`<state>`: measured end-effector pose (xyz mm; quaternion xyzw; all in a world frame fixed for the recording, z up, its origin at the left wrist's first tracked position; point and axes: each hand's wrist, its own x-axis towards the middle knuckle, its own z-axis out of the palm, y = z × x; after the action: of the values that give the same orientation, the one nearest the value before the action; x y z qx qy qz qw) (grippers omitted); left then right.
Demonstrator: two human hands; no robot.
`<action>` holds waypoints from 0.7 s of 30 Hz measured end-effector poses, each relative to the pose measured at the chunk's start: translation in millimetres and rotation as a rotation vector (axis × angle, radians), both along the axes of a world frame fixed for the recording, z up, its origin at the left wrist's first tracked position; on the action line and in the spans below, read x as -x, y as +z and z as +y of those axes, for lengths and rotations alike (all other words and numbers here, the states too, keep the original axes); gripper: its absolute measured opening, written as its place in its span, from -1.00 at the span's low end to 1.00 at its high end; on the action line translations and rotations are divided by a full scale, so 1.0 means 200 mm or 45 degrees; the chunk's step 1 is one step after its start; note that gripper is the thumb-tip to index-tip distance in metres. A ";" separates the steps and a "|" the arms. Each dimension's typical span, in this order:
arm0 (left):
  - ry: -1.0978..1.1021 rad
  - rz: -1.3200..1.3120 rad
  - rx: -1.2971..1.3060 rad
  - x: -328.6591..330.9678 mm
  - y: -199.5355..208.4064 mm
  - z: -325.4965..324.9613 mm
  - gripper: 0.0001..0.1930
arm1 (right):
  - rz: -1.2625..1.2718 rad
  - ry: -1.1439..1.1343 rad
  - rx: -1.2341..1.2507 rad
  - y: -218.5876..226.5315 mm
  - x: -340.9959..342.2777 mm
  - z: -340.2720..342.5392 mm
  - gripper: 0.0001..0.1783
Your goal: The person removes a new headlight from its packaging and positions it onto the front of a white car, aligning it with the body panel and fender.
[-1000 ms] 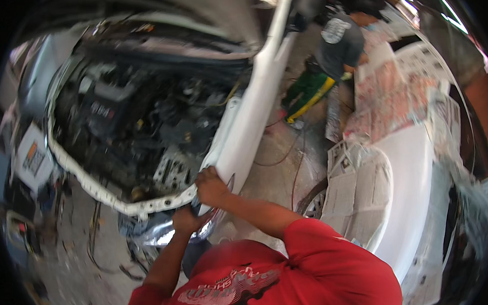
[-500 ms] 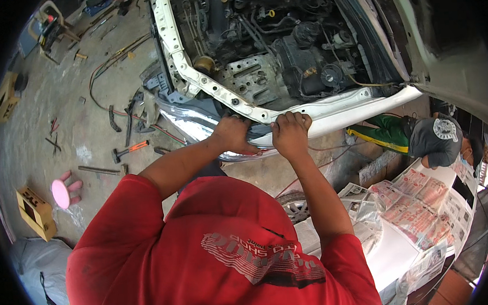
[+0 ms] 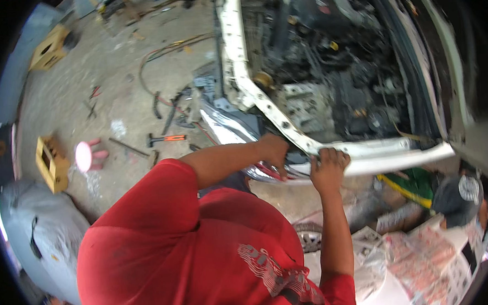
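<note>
A white car front (image 3: 239,70) with its engine bay uncovered stands before me. At its near corner is a shiny headlight (image 3: 226,126). My left hand (image 3: 274,151) is closed on the headlight's rear end, the thumb on the outer side and the other fingers mostly hidden behind the edge. Just to the right, my right hand (image 3: 328,167) hooks its bent fingers over the top edge of the white fender (image 3: 388,162), beside the headlight's end. Between the hands shows a dark gap by the white upper rail (image 3: 275,115).
Left on the concrete floor lie an orange-handled hammer (image 3: 169,138), a long-handled hammer (image 3: 130,148) and hoses (image 3: 167,49). A pink stool (image 3: 84,156) and a yellow box (image 3: 54,165) stand farther left. At right, a co-worker (image 3: 459,199) crouches by a newspaper-covered panel (image 3: 420,259).
The view has swung, so the car sits farther right and lower. Both hands keep their places on the headlight and fender. My left forearm and elbow are raised.
</note>
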<state>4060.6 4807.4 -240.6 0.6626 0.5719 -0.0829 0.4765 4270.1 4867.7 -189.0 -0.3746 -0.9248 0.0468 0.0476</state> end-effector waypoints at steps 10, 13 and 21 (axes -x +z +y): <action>0.252 0.083 -0.100 0.09 -0.06 -0.22 -0.06 | -0.032 -0.002 -0.027 0.02 0.02 -0.02 -0.67; 0.289 0.118 -0.088 0.12 -0.04 -0.29 -0.05 | 0.004 0.009 -0.030 0.00 0.01 -0.01 -0.66; 0.448 0.157 -0.047 0.26 0.04 -0.63 -0.09 | -0.042 0.025 -0.086 -0.01 -0.01 -0.02 -0.61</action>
<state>4009.6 4681.8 -233.5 0.5546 0.7085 -0.0282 0.4355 4272.9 4864.3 -192.0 -0.3645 -0.9301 0.0098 0.0444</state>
